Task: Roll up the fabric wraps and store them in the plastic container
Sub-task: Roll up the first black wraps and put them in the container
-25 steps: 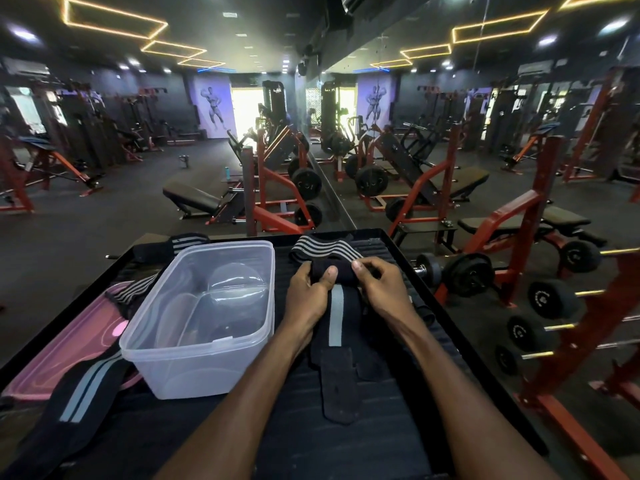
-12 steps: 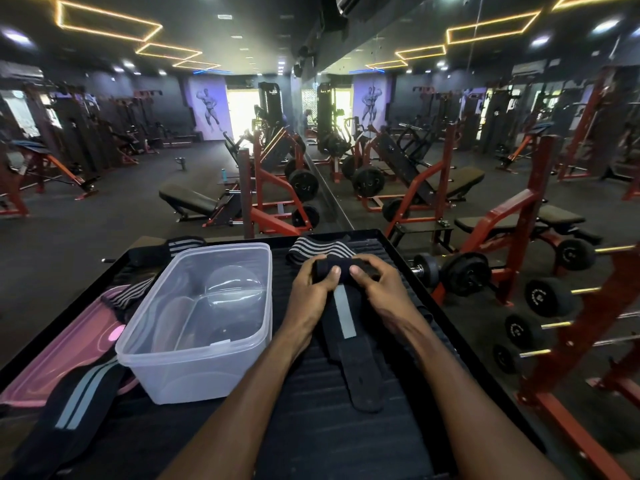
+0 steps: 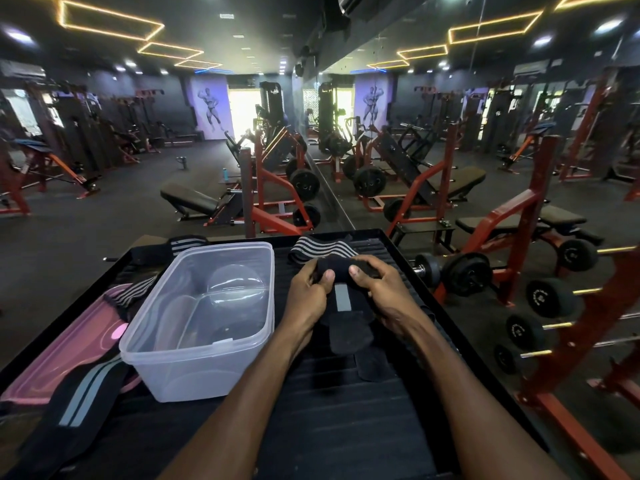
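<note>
Rolling on toward the body: less loose tail of the black wrap lies on the bench than a second ago, so this roll looks nearly done. Left hand and right hand both curled round the roll, thumbs on top. Plastic container just left, holding no wrap yet. Striped wrap beyond the hands, grey-striped wrap and pink lid further left, none blocking the way.

On the table, a plastic container sits left of a half-rolled wrap held between both hands; dumbbells rack right.
</note>
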{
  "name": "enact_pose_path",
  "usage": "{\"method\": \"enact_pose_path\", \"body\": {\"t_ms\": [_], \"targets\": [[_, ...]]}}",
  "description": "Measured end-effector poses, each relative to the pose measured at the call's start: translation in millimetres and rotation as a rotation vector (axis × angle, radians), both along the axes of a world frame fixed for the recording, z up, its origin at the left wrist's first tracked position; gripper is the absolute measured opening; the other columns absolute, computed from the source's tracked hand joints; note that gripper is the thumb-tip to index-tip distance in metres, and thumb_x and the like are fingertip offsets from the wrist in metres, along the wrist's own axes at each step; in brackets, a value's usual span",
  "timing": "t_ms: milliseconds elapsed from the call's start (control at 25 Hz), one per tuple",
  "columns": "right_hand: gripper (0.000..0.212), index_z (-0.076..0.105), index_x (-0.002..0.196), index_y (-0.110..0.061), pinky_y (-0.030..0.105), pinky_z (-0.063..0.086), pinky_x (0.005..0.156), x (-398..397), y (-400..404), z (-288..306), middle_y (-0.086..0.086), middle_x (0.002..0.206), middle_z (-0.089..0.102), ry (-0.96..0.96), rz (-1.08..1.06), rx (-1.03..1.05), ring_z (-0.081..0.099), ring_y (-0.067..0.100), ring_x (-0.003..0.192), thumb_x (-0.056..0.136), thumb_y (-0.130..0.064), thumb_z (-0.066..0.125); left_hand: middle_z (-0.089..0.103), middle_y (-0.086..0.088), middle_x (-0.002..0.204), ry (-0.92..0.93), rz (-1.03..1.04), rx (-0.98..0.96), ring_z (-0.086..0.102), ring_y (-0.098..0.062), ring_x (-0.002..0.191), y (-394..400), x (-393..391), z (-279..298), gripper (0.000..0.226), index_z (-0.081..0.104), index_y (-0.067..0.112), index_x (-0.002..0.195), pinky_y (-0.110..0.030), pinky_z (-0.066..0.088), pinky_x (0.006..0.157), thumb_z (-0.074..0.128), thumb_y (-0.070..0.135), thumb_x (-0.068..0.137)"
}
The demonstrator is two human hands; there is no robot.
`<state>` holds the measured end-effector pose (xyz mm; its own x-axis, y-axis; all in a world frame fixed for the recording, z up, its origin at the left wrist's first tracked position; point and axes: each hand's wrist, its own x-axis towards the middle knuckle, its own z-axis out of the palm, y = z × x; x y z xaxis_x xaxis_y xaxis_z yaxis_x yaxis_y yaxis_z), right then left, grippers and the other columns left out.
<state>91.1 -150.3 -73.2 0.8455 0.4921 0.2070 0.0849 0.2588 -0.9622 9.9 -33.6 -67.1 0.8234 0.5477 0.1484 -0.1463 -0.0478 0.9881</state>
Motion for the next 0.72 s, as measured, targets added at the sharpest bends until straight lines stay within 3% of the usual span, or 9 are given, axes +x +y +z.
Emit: {"method": "enact_pose_path", "body": {"t_ms": [120,200,280,360,480,560,640,720], "targets": [[0.024,0.069,0.099,-0.021,0.031,0.055,0.083,1.3,-3.7,0.7,0.002,0.095,0.072,-0.091,-0.014,-0.003,0.067,0.018,0.09,0.091,0.001,0.064,0.074,-0.014,0.106,-0.011,-0.043,-0.219,0.072,-0.029,0.094,-4.2,1.8,2.3,0.028,0.066,0.008,0.117,-0.041,0.059,0.079,0.065,0.024,0.093],[0.032,0.068,0.103,-0.023,0.029,0.054,0.086,1.7,-4.6,-0.4,0.005,0.103,0.069,-0.183,-0.004,-0.058,0.065,0.017,0.095,0.089,0.006,0.064,0.074,-0.015,0.101,0.052,-0.08,-0.288,0.071,-0.03,0.084,-5.5,2.3,5.4,0.034,0.066,0.008,0.114,-0.044,0.06,0.067,0.06,0.036,0.096],[0.037,0.067,0.102,-0.023,0.023,0.053,0.081,-0.4,-4.0,1.1,0.003,0.103,0.068,-0.224,-0.002,-0.094,0.065,0.012,0.092,0.085,0.01,0.064,0.072,-0.013,0.1,0.078,-0.097,-0.298,0.069,-0.029,0.086,-5.5,2.3,5.9,0.026,0.063,0.011,0.114,-0.052,0.057,0.077,0.052,0.03,0.102],[0.031,0.068,0.101,-0.019,0.02,0.053,0.073,-2.4,-3.5,2.6,0.001,0.097,0.069,-0.134,0.0,-0.049,0.066,0.008,0.083,0.085,0.007,0.067,0.07,-0.012,0.102,0.051,-0.091,-0.27,0.068,-0.024,0.088,-6.0,0.7,6.7,0.019,0.06,0.011,0.116,-0.043,0.057,0.079,0.046,0.016,0.104],[0.015,0.07,0.097,-0.017,0.025,0.053,0.07,-2.2,-2.6,1.5,0.001,0.087,0.071,-0.061,-0.021,-0.027,0.068,0.01,0.076,0.086,-0.007,0.072,0.07,-0.013,0.108,0.046,-0.065,-0.145,0.067,-0.026,0.098,-3.7,3.7,1.7,0.025,0.063,0.014,0.115,-0.046,0.056,0.093,0.045,0.004,0.101],[0.021,0.071,0.091,-0.024,0.027,0.052,0.073,0.1,-2.3,-1.4,0.001,0.087,0.07,-0.115,-0.049,-0.049,0.065,0.013,0.08,0.083,-0.005,0.074,0.069,-0.01,0.102,0.056,-0.048,-0.084,0.065,-0.024,0.096,-4.6,4.0,2.2,0.031,0.065,0.018,0.109,-0.049,0.054,0.096,0.044,-0.002,0.098],[0.03,0.07,0.09,-0.025,0.022,0.052,0.073,-0.6,-2.7,-0.5,0.0,0.09,0.069,-0.153,-0.076,-0.055,0.064,0.012,0.083,0.084,0.005,0.07,0.067,-0.008,0.096,0.043,-0.065,-0.142,0.064,-0.022,0.087,-5.1,3.3,3.4,0.029,0.064,0.018,0.106,-0.042,0.057,0.083,0.047,-0.004,0.096],[0.037,0.07,0.091,-0.024,0.023,0.053,0.076,-2.8,-4.2,1.5,0.001,0.094,0.07,-0.184,-0.069,-0.044,0.065,0.013,0.088,0.081,0.011,0.068,0.067,-0.013,0.092,0.053,-0.104,-0.263,0.063,-0.024,0.07,-8.0,1.4,6.5,0.011,0.062,0.014,0.106,-0.03,0.053,0.056,0.054,0.012,0.099]]}}
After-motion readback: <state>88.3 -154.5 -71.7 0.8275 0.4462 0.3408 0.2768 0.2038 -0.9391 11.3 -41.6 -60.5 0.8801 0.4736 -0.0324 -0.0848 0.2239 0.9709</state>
